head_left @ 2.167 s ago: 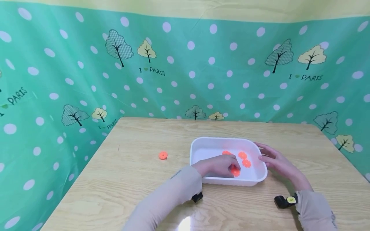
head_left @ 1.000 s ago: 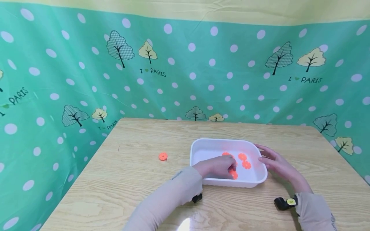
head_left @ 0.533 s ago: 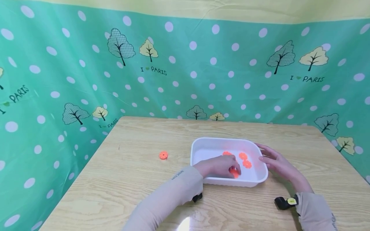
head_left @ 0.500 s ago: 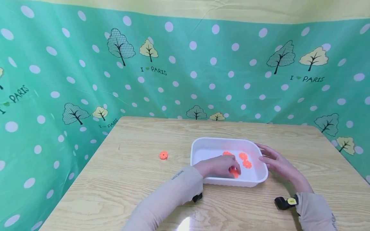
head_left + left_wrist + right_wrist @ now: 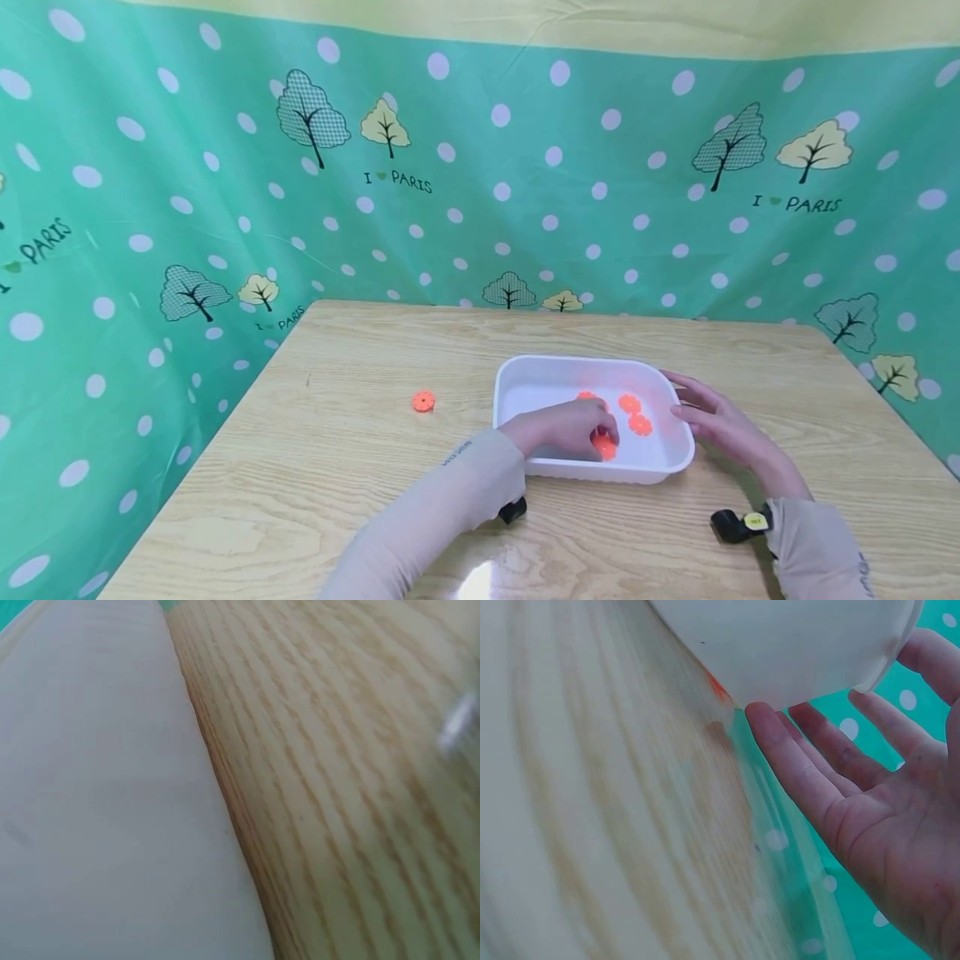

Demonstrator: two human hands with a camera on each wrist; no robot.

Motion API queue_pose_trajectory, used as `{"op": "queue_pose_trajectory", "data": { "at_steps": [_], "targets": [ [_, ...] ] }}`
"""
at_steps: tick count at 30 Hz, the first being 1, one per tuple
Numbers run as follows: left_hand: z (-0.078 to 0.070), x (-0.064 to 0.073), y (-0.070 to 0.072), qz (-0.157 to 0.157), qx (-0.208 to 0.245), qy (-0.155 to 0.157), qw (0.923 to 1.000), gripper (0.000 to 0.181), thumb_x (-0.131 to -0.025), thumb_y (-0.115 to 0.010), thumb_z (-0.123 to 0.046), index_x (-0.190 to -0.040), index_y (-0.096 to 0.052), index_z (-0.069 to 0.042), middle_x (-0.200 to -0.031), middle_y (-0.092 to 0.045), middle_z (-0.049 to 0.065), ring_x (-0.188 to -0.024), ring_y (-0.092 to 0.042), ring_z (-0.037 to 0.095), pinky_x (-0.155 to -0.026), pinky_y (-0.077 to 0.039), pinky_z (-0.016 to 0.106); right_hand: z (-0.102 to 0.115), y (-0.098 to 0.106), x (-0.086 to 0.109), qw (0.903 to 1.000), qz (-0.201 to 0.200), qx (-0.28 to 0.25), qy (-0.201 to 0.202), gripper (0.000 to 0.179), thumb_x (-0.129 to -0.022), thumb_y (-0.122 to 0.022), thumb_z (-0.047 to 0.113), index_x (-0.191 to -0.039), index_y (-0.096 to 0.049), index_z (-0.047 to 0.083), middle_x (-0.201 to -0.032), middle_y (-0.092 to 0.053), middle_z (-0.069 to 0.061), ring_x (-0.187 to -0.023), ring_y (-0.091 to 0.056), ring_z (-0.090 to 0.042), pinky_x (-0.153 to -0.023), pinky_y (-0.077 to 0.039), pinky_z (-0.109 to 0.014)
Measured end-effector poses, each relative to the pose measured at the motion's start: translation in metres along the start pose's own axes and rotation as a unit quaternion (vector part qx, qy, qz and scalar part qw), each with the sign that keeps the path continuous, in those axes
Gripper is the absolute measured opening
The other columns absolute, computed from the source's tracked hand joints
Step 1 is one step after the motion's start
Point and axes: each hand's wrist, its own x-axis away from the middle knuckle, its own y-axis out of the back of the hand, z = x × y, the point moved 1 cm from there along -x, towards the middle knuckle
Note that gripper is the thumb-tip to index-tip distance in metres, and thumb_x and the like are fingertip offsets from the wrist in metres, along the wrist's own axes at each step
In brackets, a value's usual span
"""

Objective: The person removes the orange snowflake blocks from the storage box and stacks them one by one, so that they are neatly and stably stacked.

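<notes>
Orange notched plastic discs lie in a white plastic tub (image 5: 585, 472); two of them, one disc (image 5: 629, 404) and another disc (image 5: 640, 425), touch near its right end. My left hand (image 5: 564, 427) reaches over the front rim, fingers curled around an orange disc (image 5: 604, 448) close over the tub floor. Part of a further disc (image 5: 587, 396) shows behind that hand. At the tub's right end my right hand (image 5: 712, 419) holds the rim, thumb over it and fingers on the outer wall. The right wrist view shows those fingers (image 5: 787, 750) reaching along the tub's outside.
A single orange disc (image 5: 423, 402) lies on the wooden table (image 5: 337, 483), left of the tub. A green dotted curtain (image 5: 450, 192) hangs behind and beside the table. The left wrist view shows mostly the tub's outer wall (image 5: 112, 795) and wood grain.
My left fingers have shifted slightly around the disc inside the tub, and the disc at them has moved a little left. My right hand and the tub stay put.
</notes>
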Motion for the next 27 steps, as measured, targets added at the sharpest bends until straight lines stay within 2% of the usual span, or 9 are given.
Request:
{"op": "queue_pose_trajectory", "data": {
  "at_steps": [5, 8, 19, 27],
  "targets": [
    [0.001, -0.002, 0.000, -0.009, -0.020, -0.007, 0.9997, 0.023, -0.080, -0.068, -0.019, -0.103, -0.065, -0.018, -0.089, -0.052, -0.010, -0.083, -0.046, 0.002, -0.074, -0.036, 0.009, -0.001, 0.001, -0.001, 1.0000, -0.003, 0.005, -0.001, 0.058, -0.094, -0.048, 0.024, -0.145, -0.022, 0.018, -0.144, -0.022, -0.021, -0.103, -0.046, 0.011, -0.081, -0.047, -0.021],
    [0.002, -0.002, 0.001, -0.018, -0.020, -0.001, 0.9997, 0.024, -0.079, -0.068, -0.018, -0.102, -0.065, -0.018, -0.089, -0.052, -0.010, -0.082, -0.046, 0.002, -0.073, -0.036, 0.009, -0.001, 0.001, 0.000, 0.9999, -0.007, 0.005, -0.007, 0.058, -0.093, -0.049, 0.024, -0.144, -0.022, 0.019, -0.145, -0.022, -0.020, -0.102, -0.046, 0.011, -0.082, -0.047, -0.021],
    [0.002, 0.001, 0.008, -0.062, 0.040, 0.020, 0.9971, 0.028, -0.076, -0.071, -0.017, -0.104, -0.066, -0.016, -0.086, -0.050, -0.008, -0.076, -0.046, 0.003, -0.066, -0.038, 0.010, 0.001, -0.001, 0.001, 1.0000, 0.000, -0.002, 0.005, 0.058, -0.094, -0.048, 0.022, -0.145, -0.020, 0.014, -0.145, -0.020, -0.025, -0.101, -0.047, 0.011, -0.081, -0.047, -0.021],
    [0.013, 0.009, 0.015, -0.093, 0.045, 0.026, 0.9943, 0.029, -0.076, -0.070, -0.015, -0.104, -0.065, -0.016, -0.089, -0.051, -0.009, -0.078, -0.048, 0.003, -0.070, -0.040, 0.011, -0.001, 0.000, 0.001, 0.9999, -0.006, 0.009, -0.007, 0.058, -0.093, -0.049, 0.025, -0.144, -0.022, 0.018, -0.144, -0.022, -0.023, -0.101, -0.047, 0.011, -0.082, -0.046, -0.022]
  ]
}}
